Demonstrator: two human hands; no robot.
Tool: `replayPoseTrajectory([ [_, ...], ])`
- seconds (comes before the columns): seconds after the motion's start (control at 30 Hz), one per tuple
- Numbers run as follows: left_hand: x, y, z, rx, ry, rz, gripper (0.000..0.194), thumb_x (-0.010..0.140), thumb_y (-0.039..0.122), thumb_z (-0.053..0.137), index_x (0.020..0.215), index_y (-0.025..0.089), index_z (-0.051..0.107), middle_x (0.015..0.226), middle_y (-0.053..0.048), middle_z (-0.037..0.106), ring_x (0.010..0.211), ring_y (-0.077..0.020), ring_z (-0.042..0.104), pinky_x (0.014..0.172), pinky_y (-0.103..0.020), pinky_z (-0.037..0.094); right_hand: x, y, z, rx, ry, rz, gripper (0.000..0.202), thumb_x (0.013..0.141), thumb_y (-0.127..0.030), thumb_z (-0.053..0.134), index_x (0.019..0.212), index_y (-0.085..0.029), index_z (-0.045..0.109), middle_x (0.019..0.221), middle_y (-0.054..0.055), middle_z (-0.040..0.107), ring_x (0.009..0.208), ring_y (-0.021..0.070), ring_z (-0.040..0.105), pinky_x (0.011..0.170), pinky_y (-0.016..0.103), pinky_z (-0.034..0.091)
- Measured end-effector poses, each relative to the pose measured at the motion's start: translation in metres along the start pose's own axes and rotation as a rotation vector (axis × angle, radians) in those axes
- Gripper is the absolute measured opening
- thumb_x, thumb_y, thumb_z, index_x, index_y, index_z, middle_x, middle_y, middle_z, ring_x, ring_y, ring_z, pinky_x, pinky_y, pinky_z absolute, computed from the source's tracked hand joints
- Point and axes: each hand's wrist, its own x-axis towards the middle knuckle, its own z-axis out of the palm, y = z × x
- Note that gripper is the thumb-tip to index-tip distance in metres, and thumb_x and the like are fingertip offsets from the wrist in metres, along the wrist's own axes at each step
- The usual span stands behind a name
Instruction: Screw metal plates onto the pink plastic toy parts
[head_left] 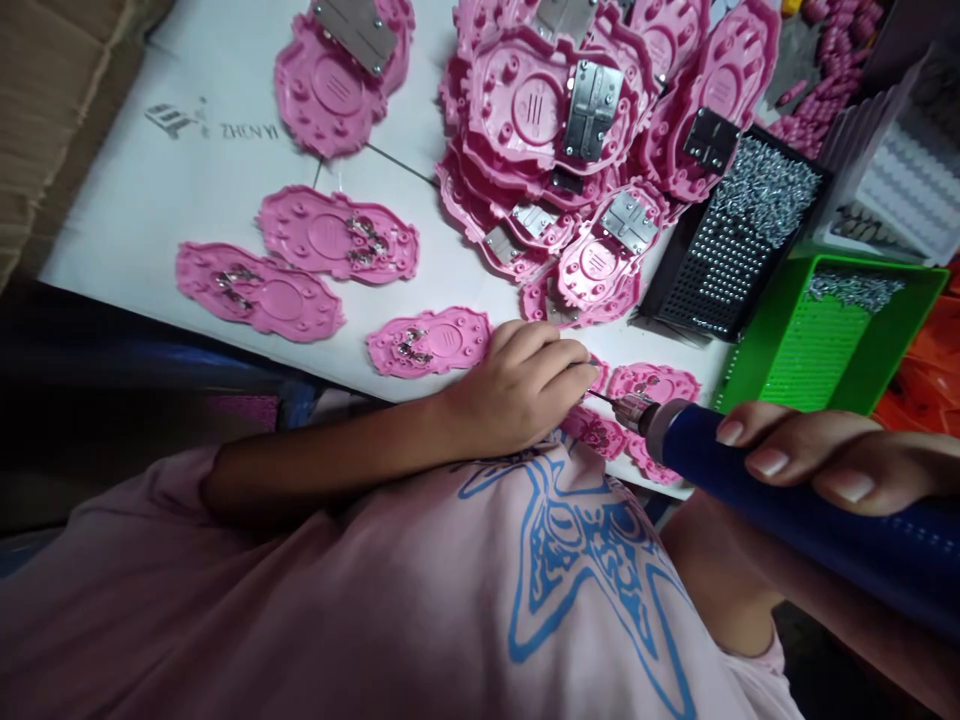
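My right hand (825,455) is wrapped around a blue electric screwdriver (720,450), whose thin bit points left toward my other hand. Closed and bent at the knuckles, my left hand (536,380) presses on a pink plastic shell (598,372) at the table's near edge, mostly hidden beneath the fingers. The bit tip meets the shell close to the fingertips; exact contact is hidden. Beside it lie more pink shells (652,382) with metal contacts inside. Left of my left hand, another pink shell (431,342) lies flat with metal springs showing.
Pink shells with metal plates (525,110) are piled at the back. A black perforated tray (697,270) and a green bin (817,340) hold small screws at the right. Pink small parts (825,90) lie behind. A cardboard box (52,110) borders the white table (202,190).
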Motion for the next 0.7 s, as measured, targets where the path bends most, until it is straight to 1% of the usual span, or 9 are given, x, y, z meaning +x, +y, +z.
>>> replayPoseTrajectory([
  [0.1,0.001,0.000,0.000,0.004,0.007,0.000,0.020,0.087,0.024,0.052,0.102,0.014,0.061,0.104,-0.007,0.066,0.094,-0.0239,0.051,0.082,-0.038,0.039,-0.002,0.003,0.004,0.029,0.050,-0.071,0.037,0.094,-0.031,0.036,0.065,-0.011,0.026,0.063,0.001,0.025,0.059,0.0064,0.042,0.058,0.027,0.045],
  [0.2,0.001,0.000,0.000,0.005,0.008,0.000,0.020,0.087,0.024,0.051,0.102,0.014,0.061,0.104,-0.007,0.065,0.094,-0.0236,0.051,0.082,-0.038,0.039,-0.002,0.006,0.001,0.021,0.010,-0.105,0.035,0.092,-0.030,0.035,0.064,-0.011,0.026,0.064,0.001,0.026,0.060,0.0070,0.042,0.058,0.027,0.045],
  [0.33,0.000,0.000,0.001,0.000,0.000,0.003,0.021,0.088,0.025,0.051,0.103,0.014,0.061,0.105,-0.007,0.065,0.096,-0.0237,0.051,0.082,-0.038,0.039,0.000,0.008,-0.004,0.054,-0.078,-0.082,0.026,0.088,-0.030,0.041,0.069,-0.014,0.034,0.063,0.001,0.032,0.061,0.0092,0.043,0.062,0.029,0.046],
  [0.4,0.000,0.000,0.001,0.000,-0.002,0.000,0.021,0.088,0.025,0.052,0.103,0.014,0.061,0.105,-0.007,0.065,0.096,-0.0241,0.051,0.082,-0.039,0.039,0.001,0.008,-0.005,0.067,-0.096,-0.083,0.024,0.089,-0.029,0.037,0.070,-0.014,0.036,0.064,0.001,0.034,0.062,0.0093,0.044,0.064,0.029,0.047],
  [0.5,-0.001,0.000,0.001,0.007,-0.001,-0.005,0.021,0.088,0.025,0.051,0.103,0.014,0.061,0.105,-0.007,0.065,0.095,-0.0236,0.051,0.081,-0.038,0.038,0.001,0.003,-0.004,0.040,-0.095,-0.075,0.029,0.093,-0.030,0.034,0.069,-0.013,0.035,0.065,0.001,0.036,0.063,0.0084,0.045,0.064,0.028,0.047],
  [0.53,-0.001,0.000,0.001,0.011,-0.002,-0.006,0.021,0.089,0.025,0.050,0.103,0.015,0.061,0.106,-0.006,0.065,0.095,-0.0232,0.051,0.081,-0.038,0.038,0.000,0.000,-0.004,0.013,-0.110,-0.056,0.031,0.094,-0.032,0.033,0.069,-0.013,0.035,0.065,0.001,0.038,0.063,0.0087,0.046,0.065,0.028,0.047],
  [0.6,-0.001,-0.001,0.002,0.022,-0.003,-0.004,0.020,0.090,0.025,0.049,0.103,0.016,0.062,0.106,-0.006,0.065,0.095,-0.0224,0.051,0.081,-0.037,0.038,-0.002,-0.006,-0.004,-0.063,-0.178,-0.008,0.033,0.096,-0.034,0.031,0.070,-0.014,0.037,0.065,0.002,0.042,0.067,0.0104,0.049,0.069,0.029,0.048],
  [0.7,-0.002,0.000,0.002,0.030,0.015,0.006,0.018,0.089,0.025,0.051,0.101,0.016,0.062,0.105,-0.003,0.066,0.094,-0.0216,0.050,0.080,-0.036,0.038,-0.005,-0.015,-0.005,-0.171,-0.289,0.043,0.030,0.096,-0.034,0.031,0.074,-0.016,0.041,0.070,0.002,0.050,0.073,0.0109,0.053,0.078,0.029,0.048],
])
